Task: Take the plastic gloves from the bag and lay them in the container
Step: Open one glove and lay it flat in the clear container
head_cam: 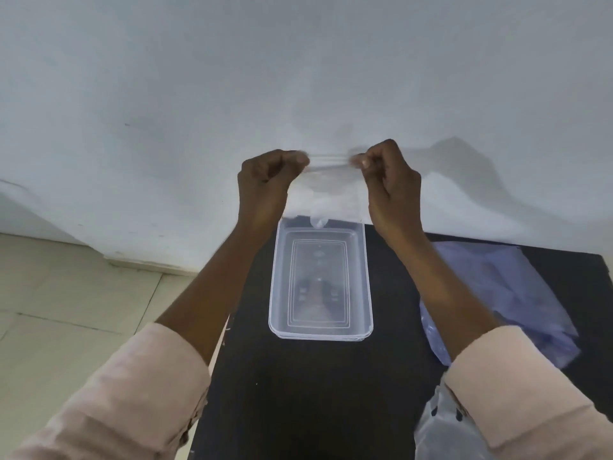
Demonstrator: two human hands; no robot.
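Observation:
A thin clear plastic glove [326, 194] hangs stretched between my two hands, held up in front of the white wall. My left hand [265, 180] pinches its upper left corner and my right hand [388, 177] pinches its upper right corner. The glove's lower end dangles just over the far rim of a clear rectangular container [363, 277], which stands on the black table with nothing visible inside. A bluish see-through plastic bag [491, 287] lies flat on the table to the right of the container, partly under my right forearm.
The black table [298, 393] ends at the left near my left forearm, with beige floor tiles [66, 310] beyond. A white wall [298, 78] stands right behind the table. Another crumpled whitish plastic piece [438, 426] lies at the near right under my right sleeve.

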